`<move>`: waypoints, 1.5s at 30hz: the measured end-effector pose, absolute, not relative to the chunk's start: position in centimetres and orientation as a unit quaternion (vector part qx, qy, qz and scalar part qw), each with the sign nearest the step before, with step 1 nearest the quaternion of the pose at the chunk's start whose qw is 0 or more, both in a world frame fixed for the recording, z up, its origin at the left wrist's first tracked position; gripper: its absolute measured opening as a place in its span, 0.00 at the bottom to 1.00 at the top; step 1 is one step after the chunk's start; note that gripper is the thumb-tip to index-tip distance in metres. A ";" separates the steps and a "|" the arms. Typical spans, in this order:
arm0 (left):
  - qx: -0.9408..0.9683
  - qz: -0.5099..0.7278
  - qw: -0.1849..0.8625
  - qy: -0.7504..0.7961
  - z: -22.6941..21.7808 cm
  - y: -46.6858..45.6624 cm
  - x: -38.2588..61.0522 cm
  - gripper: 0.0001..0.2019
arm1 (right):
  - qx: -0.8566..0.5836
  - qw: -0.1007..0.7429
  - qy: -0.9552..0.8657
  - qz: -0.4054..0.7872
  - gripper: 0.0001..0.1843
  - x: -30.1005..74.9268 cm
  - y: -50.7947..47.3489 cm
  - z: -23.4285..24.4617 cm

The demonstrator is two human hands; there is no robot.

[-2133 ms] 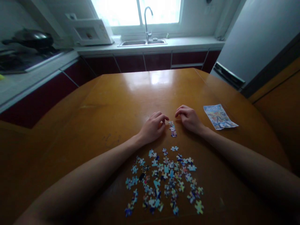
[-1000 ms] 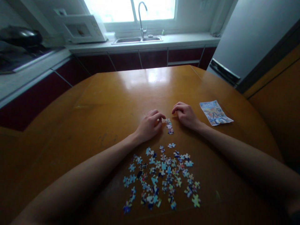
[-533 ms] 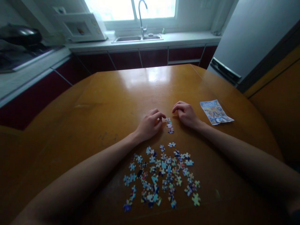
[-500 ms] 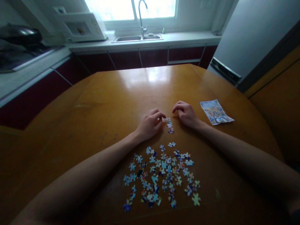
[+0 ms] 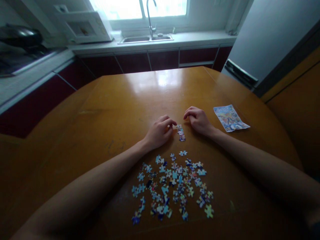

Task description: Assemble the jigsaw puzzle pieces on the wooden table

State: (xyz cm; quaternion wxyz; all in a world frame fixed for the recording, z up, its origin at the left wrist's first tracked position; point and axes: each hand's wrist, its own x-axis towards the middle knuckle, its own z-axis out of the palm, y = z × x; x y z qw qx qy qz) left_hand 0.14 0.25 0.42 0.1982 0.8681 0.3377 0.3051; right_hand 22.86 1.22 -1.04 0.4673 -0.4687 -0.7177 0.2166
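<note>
My left hand point(image 5: 160, 134) rests on the table with its fingers loosely bent and apart. Its index fingertip is at the top left edge of a short strip of joined puzzle pieces point(image 5: 181, 133); whether it touches cannot be told. Across the strip, my right hand point(image 5: 197, 120) lies on its side with fingers curled in together, a small gap from the pieces. No object shows in either hand, though the right palm is hidden. Closer to me, many loose jigsaw pieces point(image 5: 174, 175) are spread out, with one light piece point(image 5: 183, 153) at their far edge.
A creased, colourful printed sheet point(image 5: 230, 118) lies right of my right hand. Everything rests on a brown wooden table point(image 5: 120, 103). Beyond it are a counter with a sink point(image 5: 136, 39), a microwave point(image 5: 83, 28), a stove with a pan point(image 5: 21, 35), and a fridge point(image 5: 270, 36).
The view has shifted very slightly. Both hands, the strip and the loose pieces stay as they were.
</note>
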 end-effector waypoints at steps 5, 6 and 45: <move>0.869 0.304 0.200 0.334 0.3 0.4 0.1 0.10 | -0.467 0.462 -0.722 0.216 0.17 22.9 1.1 -1.1; 0.869 0.305 0.200 0.334 0.3 0.4 0.1 0.10 | -0.468 0.461 -0.723 0.215 0.17 22.8 1.1 -1.0; 0.869 0.310 0.190 0.335 0.6 0.2 0.2 0.08 | -0.466 0.456 -0.730 0.206 0.16 23.0 1.2 -1.1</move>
